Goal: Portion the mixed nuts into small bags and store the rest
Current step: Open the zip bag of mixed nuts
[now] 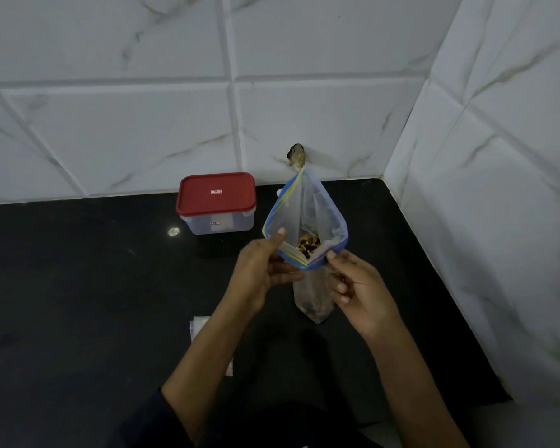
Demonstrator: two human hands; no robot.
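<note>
Both forearms enter from 6 o'clock. Left hand (pixel 259 270) and right hand (pixel 353 282) each pinch one lip of the zip bag (pixel 307 218), spreading its mouth, probably to give access to the mixed nuts (pixel 308 245) inside. Red-lidded container (pixel 216 203) waits shut at 10 o'clock, presumably for leftovers.

Dim, bluish light, soft overall focus, one small glare spot on the black counter (pixel 78 286), wide-angle bending of tile lines.
</note>
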